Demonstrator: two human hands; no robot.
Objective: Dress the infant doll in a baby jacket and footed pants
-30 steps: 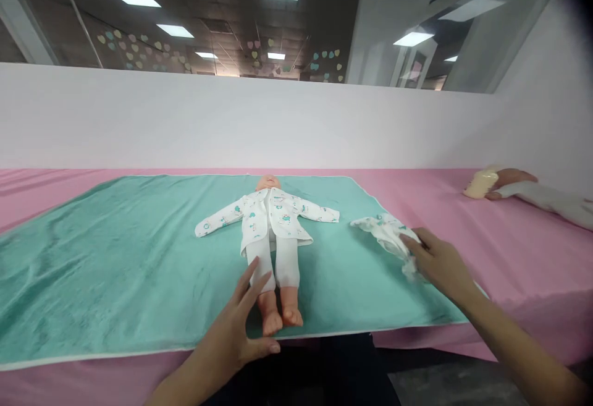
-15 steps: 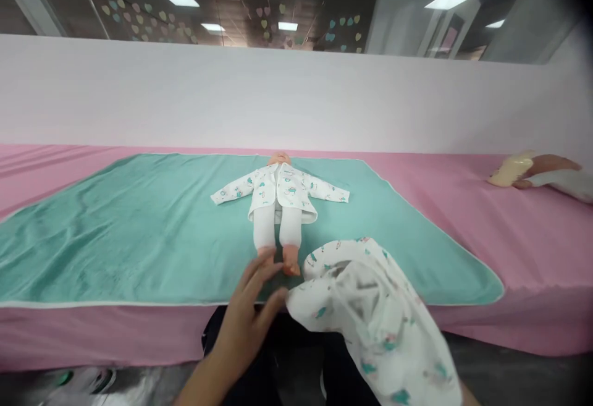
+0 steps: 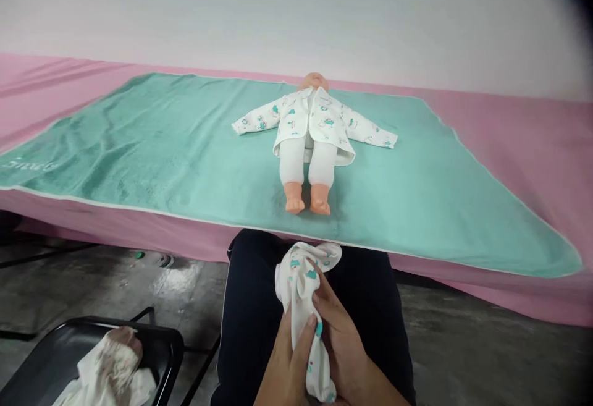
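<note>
A bunched white baby garment [image 3: 300,282] with a small teal print is gathered over my lap. My left hand [image 3: 288,363] grips it from the left, thumb pressed on the cloth. My right hand [image 3: 341,338] wraps round it from the right, fingers over the fabric. Whether it is a top or trousers I cannot tell. Beyond my knees a baby doll [image 3: 319,194] lies face up, bare feet toward me. It wears a printed white jacket [image 3: 291,118] with sleeves spread out, and its legs are white down to the ankles.
Under the doll a teal blanket [image 3: 194,140] covers part of the pink-draped table [image 3: 486,115], whose front edge is near my knees. A black chair [image 3: 46,350] at lower left bears crumpled white clothing [image 3: 109,372]. A pale wall [image 3: 278,16] stands behind the table.
The garment has come down from the table edge to my lap, more tightly bunched. My left hand has left the doll's feet and closed on the cloth. The view has tilted down and left.
</note>
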